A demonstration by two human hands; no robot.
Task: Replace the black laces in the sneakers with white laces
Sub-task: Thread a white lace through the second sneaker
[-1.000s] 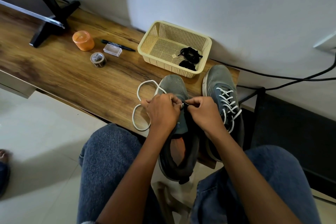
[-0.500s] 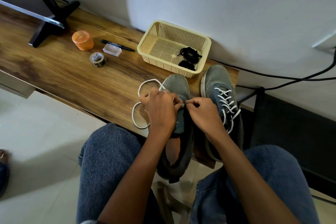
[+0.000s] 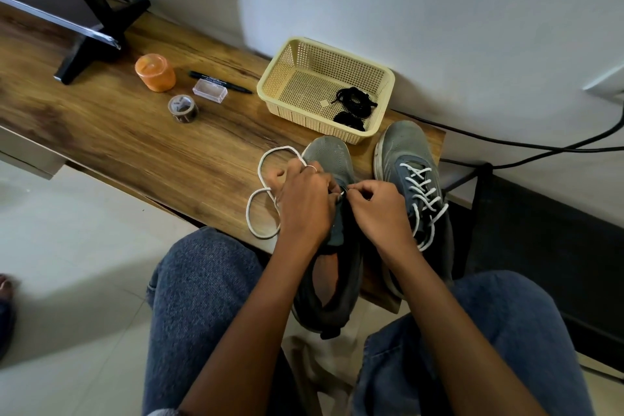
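Observation:
Two grey sneakers stand at the near edge of the wooden table [image 3: 135, 145]. The right sneaker [image 3: 410, 159] is laced with a white lace. The left sneaker [image 3: 332, 159] has its heel hanging over the edge toward my lap. My left hand [image 3: 305, 203] grips its upper and a loose white lace [image 3: 266, 196] that loops on the table to the left. My right hand [image 3: 378, 209] pinches the lace tip at an eyelet. Black laces [image 3: 354, 105] lie in the cream basket [image 3: 287, 67].
An orange jar [image 3: 155, 73], a tape roll [image 3: 183, 108], a clear small box [image 3: 210, 90] and a black marker [image 3: 233, 86] sit left of the basket. A black stand foot [image 3: 98, 34] is at the far left. Black cables [image 3: 540, 149] run along the wall at right.
Both hands shifted slightly forward along the left sneaker, and the shoe's heel moved a little. The white loops on the table shifted with them.

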